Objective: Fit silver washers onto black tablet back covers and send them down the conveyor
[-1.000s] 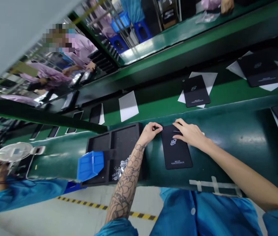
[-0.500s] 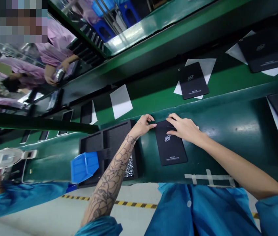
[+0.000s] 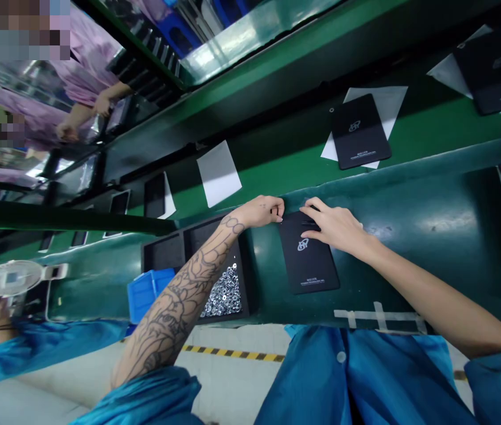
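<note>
A black tablet back cover (image 3: 310, 260) with a white logo lies flat on the dark green bench in front of me. My left hand (image 3: 262, 211) sits at its top left corner with the fingers curled and pinched against the edge. My right hand (image 3: 334, 225) rests on the cover's upper part, fingers bent and pressing down near the top edge. What the fingertips pinch, if anything, is too small to make out. Both sleeves are blue.
A black foam tray (image 3: 206, 274) with a heap of small silver screws (image 3: 226, 292) and a blue bin (image 3: 146, 292) sit left of the cover. More black covers (image 3: 360, 131) on white sheets ride the green belt (image 3: 277, 171) behind. People in pink work at the far left; a white fan (image 3: 6, 277) stands near a neighbour in blue.
My left hand has curled tighter at the cover's top left corner. The view has shifted, so the screws in the tray show more and the blue bin sits lower left.
</note>
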